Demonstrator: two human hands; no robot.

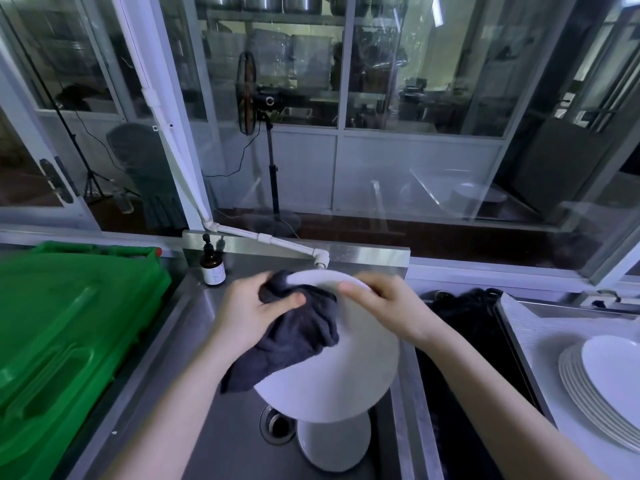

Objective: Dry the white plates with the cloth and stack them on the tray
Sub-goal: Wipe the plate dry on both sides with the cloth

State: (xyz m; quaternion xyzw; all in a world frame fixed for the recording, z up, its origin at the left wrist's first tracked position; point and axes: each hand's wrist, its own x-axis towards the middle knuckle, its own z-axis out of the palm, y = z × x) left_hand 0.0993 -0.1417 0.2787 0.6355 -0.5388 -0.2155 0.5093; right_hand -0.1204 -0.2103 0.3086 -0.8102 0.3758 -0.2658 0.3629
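A large white plate (339,372) is held tilted above the steel sink (228,441). My left hand (249,313) grips a dark grey cloth (298,334) and presses it against the plate's upper left face. My right hand (384,311) holds the plate's far rim, fingers curled over the edge. Another white plate (332,445) lies in the sink below. A stack of several white plates (602,386) sits on the tray (526,327) at the right.
A green bin lid (62,334) fills the left side. A brown pump bottle (213,268) stands at the sink's back left corner, beside a white tap pipe (277,242). A dark basin (471,358) lies between sink and tray. Glass windows rise behind.
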